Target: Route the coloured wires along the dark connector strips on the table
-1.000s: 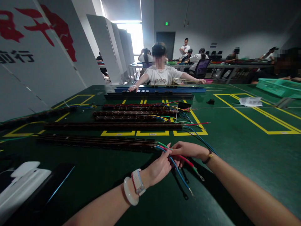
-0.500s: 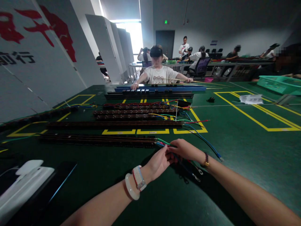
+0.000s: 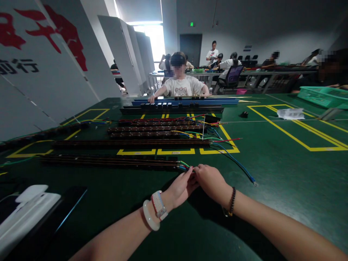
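A long dark strip (image 3: 108, 161) lies across the green table in front of me. Coloured wires (image 3: 183, 166) come out of its right end. My left hand (image 3: 181, 186), with a watch and a pale bangle on the wrist, pinches those wires close to the strip's end. My right hand (image 3: 210, 181), a bead bracelet on its wrist, is closed over the same wires right beside it, and the wires' free ends are hidden under it. The two hands touch each other.
More dark strips (image 3: 130, 144) with loose wires lie further back inside yellow floor-tape boxes; a blue wire (image 3: 236, 165) trails to the right. A white device (image 3: 25, 208) sits at the near left. A person (image 3: 183, 85) works across the table. A green crate (image 3: 322, 97) stands far right.
My right hand has rolled over and closed on the wires, covering the red, blue and green ends that hung below it. Both hands moved slightly up towards the strip's end.
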{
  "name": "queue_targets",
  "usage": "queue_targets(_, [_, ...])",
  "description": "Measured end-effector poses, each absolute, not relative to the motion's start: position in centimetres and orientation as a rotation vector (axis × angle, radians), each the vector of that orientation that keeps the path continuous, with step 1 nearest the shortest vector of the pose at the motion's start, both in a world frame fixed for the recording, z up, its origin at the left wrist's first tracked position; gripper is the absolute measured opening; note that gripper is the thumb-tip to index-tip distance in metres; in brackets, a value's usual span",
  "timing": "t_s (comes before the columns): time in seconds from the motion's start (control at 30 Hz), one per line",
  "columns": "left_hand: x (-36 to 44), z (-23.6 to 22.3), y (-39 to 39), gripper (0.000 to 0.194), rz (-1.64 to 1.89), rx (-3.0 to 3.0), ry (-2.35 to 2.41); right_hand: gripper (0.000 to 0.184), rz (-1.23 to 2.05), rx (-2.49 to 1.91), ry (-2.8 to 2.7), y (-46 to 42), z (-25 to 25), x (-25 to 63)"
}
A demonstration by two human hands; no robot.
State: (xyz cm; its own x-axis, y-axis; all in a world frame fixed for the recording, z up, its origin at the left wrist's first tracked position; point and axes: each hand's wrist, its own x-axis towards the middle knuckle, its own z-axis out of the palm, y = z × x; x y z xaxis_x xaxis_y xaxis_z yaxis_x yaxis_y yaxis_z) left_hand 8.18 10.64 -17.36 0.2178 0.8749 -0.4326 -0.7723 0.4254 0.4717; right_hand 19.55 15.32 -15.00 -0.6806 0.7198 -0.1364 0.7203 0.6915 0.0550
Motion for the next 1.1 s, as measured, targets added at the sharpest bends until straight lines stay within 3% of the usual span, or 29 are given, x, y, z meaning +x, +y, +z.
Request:
queue_targets(0.13, [8.3,-17.1,10.7,0.011,1.140,0.167,0.763,0.034,0.176,1.195,2.776,14.1,-15.7,19.0])
queue_targets(0.53, [8.6,-16.6,10.8,0.011,1.148,0.082,0.890,0.037,0.715,1.070,2.836,12.5,-17.5,18.8])
queue_targets(0.67, [8.7,-16.8,11.0,0.010,1.178,0.042,0.798,0.040,0.589,1.021,2.865,12.9,-16.4,19.3])
queue_targets(0.8, [8.5,-16.9,11.0,0.006,1.163,-0.017,0.752,0.026,0.291,1.091,2.832,13.6,-12.8,20.0])
queue_targets(0.93, [8.2,-17.2,10.9,0.009,1.122,0.011,0.673,0.028,0.075,1.214,2.801,13.9,-9.7,20.6])
queue_targets(1.1, [8.2,-18.2,10.9,0.012,1.115,0.119,0.736,0.024,0.039,1.123,2.701,13.7,-10.5,21.0])
